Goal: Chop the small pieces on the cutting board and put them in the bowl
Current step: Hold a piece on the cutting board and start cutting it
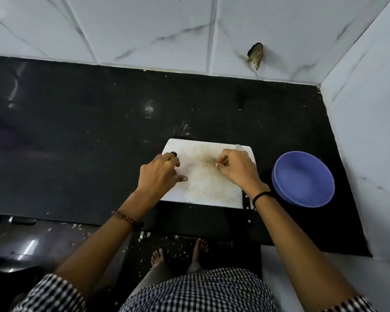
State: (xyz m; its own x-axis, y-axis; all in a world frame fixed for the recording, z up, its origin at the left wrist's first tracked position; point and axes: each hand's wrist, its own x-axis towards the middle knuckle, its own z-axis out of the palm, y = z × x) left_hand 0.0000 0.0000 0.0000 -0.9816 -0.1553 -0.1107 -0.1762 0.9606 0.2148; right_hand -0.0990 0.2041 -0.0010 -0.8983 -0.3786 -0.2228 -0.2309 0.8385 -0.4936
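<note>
A stained white cutting board [208,188] lies on the black counter. My left hand [159,174] rests on the board's left side, fingers bent down beside a small dark spot [173,154] near the corner, thumb stretched out. At the board's upper right, my right hand [239,168] has its fingers curled, thumb and forefinger pinched over brownish small pieces [208,162] too fine to make out. A knife lies along the board's right edge under my right wrist, its black riveted handle [247,207] pointing toward me. The empty blue bowl [303,179] stands right of the board.
The black counter [88,136] stretches far to the left and behind the board. White tiled walls close off the back and the right side; a broken hole [256,55] shows in the back wall. The counter's front edge runs just below the board.
</note>
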